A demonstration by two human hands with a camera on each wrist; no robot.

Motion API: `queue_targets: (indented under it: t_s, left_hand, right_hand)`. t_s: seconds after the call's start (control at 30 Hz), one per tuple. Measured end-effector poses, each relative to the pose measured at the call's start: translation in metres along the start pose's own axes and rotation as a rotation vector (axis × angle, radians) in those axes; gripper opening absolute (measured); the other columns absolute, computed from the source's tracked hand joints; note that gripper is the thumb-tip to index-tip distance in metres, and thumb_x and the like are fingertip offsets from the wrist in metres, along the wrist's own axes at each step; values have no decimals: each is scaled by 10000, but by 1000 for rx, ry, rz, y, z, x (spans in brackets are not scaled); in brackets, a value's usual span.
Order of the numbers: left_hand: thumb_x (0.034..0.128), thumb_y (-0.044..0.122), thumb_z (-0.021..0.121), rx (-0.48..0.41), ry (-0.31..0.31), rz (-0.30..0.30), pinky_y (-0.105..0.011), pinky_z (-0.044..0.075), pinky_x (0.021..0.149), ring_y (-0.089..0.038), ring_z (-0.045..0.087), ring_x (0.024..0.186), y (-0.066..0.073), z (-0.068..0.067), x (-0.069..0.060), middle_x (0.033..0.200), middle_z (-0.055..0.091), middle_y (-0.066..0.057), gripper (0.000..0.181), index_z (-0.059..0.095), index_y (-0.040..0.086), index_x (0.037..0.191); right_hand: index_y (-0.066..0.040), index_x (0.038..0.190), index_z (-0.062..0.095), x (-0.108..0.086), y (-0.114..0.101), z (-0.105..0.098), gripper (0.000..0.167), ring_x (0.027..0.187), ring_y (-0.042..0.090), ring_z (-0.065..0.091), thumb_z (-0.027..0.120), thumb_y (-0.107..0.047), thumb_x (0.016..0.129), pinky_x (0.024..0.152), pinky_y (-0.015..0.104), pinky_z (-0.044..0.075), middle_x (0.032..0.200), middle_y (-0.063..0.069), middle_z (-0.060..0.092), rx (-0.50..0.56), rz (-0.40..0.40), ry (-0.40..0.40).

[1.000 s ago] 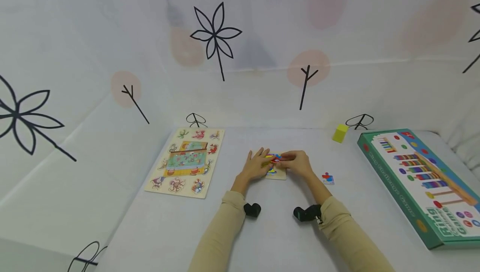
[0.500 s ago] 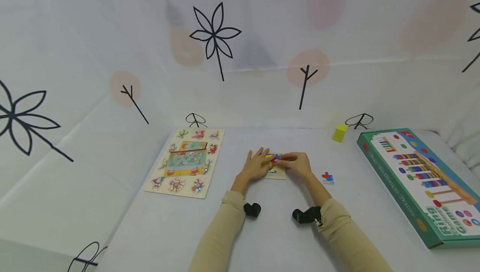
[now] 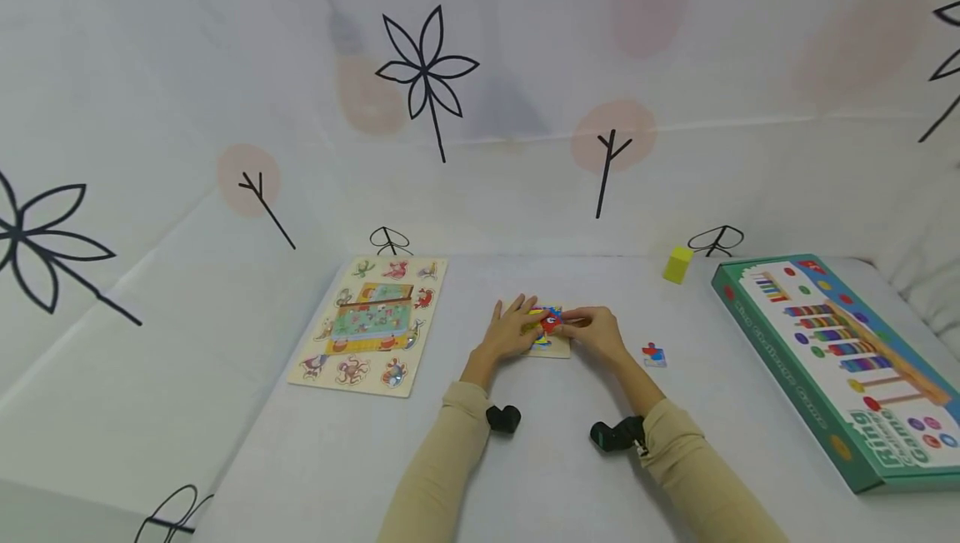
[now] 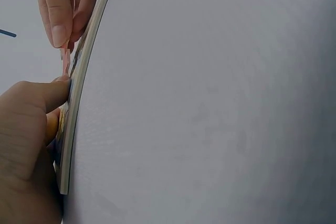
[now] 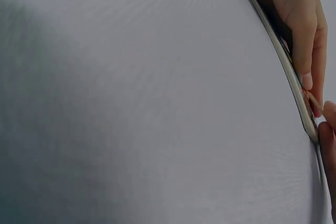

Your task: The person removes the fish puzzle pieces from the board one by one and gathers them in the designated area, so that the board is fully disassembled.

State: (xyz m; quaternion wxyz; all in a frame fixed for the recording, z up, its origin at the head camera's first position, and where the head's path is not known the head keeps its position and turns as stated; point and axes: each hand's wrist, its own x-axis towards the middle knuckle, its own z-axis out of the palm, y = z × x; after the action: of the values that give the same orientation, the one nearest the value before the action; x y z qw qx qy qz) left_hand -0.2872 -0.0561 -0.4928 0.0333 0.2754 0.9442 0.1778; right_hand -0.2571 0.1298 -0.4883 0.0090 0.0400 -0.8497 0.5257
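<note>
A small wooden jigsaw board (image 3: 557,352) with a colourful picture lies at the centre of the table. My right hand (image 3: 597,333) pinches a red puzzle piece (image 3: 551,323) over the board's right part. On the board's left side rests my left hand (image 3: 512,333), its fingers extended and its thumb by the piece. In the left wrist view the puzzle piece (image 4: 66,62) stands tilted above the board (image 4: 79,98), between the two hands. The right wrist view shows my right hand (image 5: 328,150) only at the edge. Much of the board's picture is hidden under the hands.
A loose blue and red puzzle piece (image 3: 653,355) lies right of the board. A large puzzle board (image 3: 420,276) with sea animals is at the left. A yellow block (image 3: 678,264) stands at the back, and a green game box (image 3: 795,393) at the right.
The red puzzle piece has shifted slightly and more of its face shows. My right hand has moved a little downward with it; my left hand has stayed on the board.
</note>
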Motion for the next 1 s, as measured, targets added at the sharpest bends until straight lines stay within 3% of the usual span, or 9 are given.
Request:
queue_targets:
  t_s: [0.13, 0.37, 0.57, 0.77, 1.0]
  left_hand:
    - [966, 296, 456, -5, 1, 5, -564, 103, 1130, -243, 214, 1422, 0, 0, 0, 1502, 350, -59, 420, 512, 200, 1370]
    - [968, 314, 459, -3, -1, 8, -571, 109, 1126, -249, 217, 1421, 1, 0, -1, 1500, 352, -66, 419, 516, 198, 1367]
    - [962, 308, 478, -29, 6, 9, -575, 99, 1126, -259, 219, 1419, 3, -1, -1, 1496, 356, -72, 420, 522, 181, 1360]
    - [959, 310, 476, -19, 7, -1, -563, 98, 1131, -247, 221, 1420, 2, 0, -1, 1498, 353, -59, 422, 519, 189, 1361]
    - [959, 302, 484, -41, 4, -16, -552, 75, 1138, -233, 205, 1426, 2, -1, -1, 1504, 343, -51, 421, 516, 189, 1363]
  right_hand:
    - [77, 1039, 681, 1, 2, -1, 316, 874, 302, 666, 742, -120, 800, 677, 208, 505, 1038, 223, 677, -16, -45, -21]
    - [90, 1063, 664, 1, 9, -7, 345, 868, 305, 677, 752, -104, 791, 695, 192, 513, 1043, 231, 672, 1, -116, -20]
    - [72, 1091, 654, -3, 14, -29, 346, 866, 261, 654, 734, -122, 816, 722, 190, 500, 1067, 221, 666, -30, -157, 9]
    - [45, 1139, 640, -14, 26, -73, 388, 921, 272, 610, 723, -180, 834, 719, 160, 473, 1087, 227, 654, -96, -93, 45]
    - [42, 1214, 585, -30, 43, -114, 491, 1046, 355, 529, 661, -313, 883, 811, 314, 449, 1176, 264, 592, -153, 44, 37]
